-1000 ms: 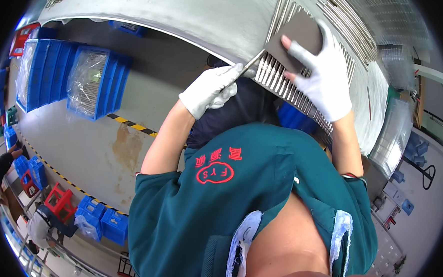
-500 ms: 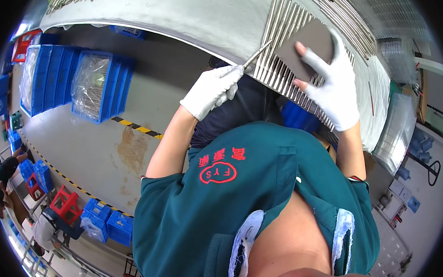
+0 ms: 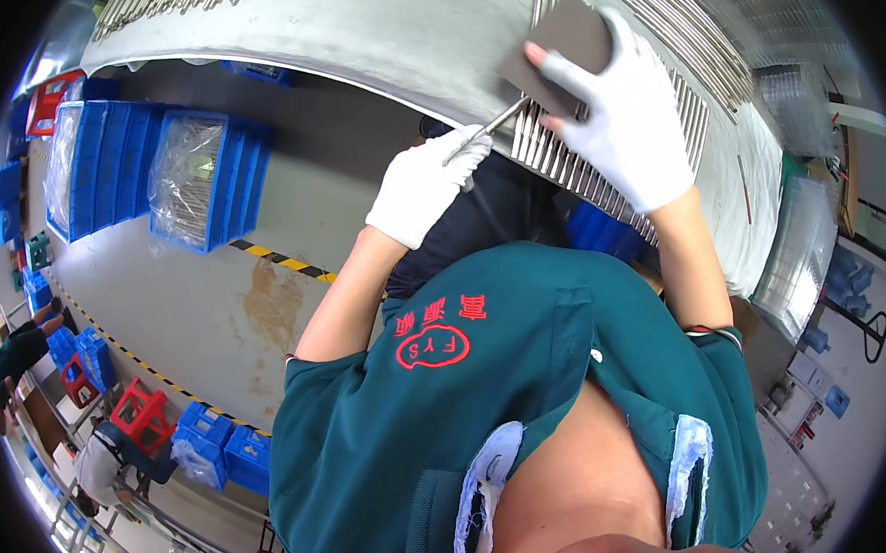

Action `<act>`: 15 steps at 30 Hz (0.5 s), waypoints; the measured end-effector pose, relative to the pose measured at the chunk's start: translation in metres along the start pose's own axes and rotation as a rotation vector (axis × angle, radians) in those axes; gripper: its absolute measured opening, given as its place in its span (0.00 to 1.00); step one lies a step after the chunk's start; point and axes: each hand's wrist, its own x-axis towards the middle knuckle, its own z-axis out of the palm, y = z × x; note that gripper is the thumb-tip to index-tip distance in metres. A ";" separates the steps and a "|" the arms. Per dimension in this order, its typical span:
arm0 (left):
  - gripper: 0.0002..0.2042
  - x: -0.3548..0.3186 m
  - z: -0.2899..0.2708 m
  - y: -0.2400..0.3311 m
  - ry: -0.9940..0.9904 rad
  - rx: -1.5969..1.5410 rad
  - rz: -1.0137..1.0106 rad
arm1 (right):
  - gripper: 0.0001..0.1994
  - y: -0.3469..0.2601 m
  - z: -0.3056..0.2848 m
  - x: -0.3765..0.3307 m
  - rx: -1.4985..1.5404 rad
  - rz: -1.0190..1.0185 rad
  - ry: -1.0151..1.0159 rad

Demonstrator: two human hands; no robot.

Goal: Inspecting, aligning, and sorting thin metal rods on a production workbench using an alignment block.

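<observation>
My left hand (image 3: 420, 186), in a white glove, is closed around one slim metal rod (image 3: 502, 120). The rod points up and right, its far end close to a flat grey-brown rectangular pad (image 3: 569, 48). Spread over the pad is my right hand (image 3: 627, 117), in a white glove with some bare fingertips; its thumb and fingers grip the pad. Under the pad and the right hand lies a row of similar metal rods (image 3: 570, 167), side by side at the table's near edge and partly hidden.
More rods (image 3: 686, 28) lie in a bunch at the far right of the pale-covered table (image 3: 400, 38), with others (image 3: 198, 1) at the far left. Blue crates (image 3: 228, 188) holding plastic-wrapped rods stand on the floor at left. A clear plastic-wrapped stack (image 3: 795, 258) sits at right.
My right hand and the pad have shifted left and away from me across the rods. My left hand still holds its rod, which has moved slightly to the left.
</observation>
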 end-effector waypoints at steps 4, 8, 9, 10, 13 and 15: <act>0.17 0.003 0.006 -0.019 0.144 0.180 0.179 | 0.31 -0.001 0.005 0.002 0.078 0.055 -0.023; 0.17 0.000 0.008 -0.017 0.291 0.396 0.353 | 0.36 0.021 -0.018 -0.047 0.047 0.071 -0.150; 0.17 -0.001 0.007 -0.015 0.288 0.397 0.350 | 0.36 0.022 -0.021 -0.052 0.049 0.073 -0.153; 0.17 -0.002 0.005 -0.011 0.253 0.332 0.266 | 0.36 0.024 -0.022 -0.057 0.120 0.129 -0.143; 0.17 -0.002 0.002 -0.004 0.192 0.233 0.145 | 0.36 0.022 -0.023 -0.051 0.209 0.171 -0.128; 0.17 0.000 0.001 -0.003 0.162 0.198 0.112 | 0.35 0.014 -0.016 -0.034 0.150 0.058 -0.075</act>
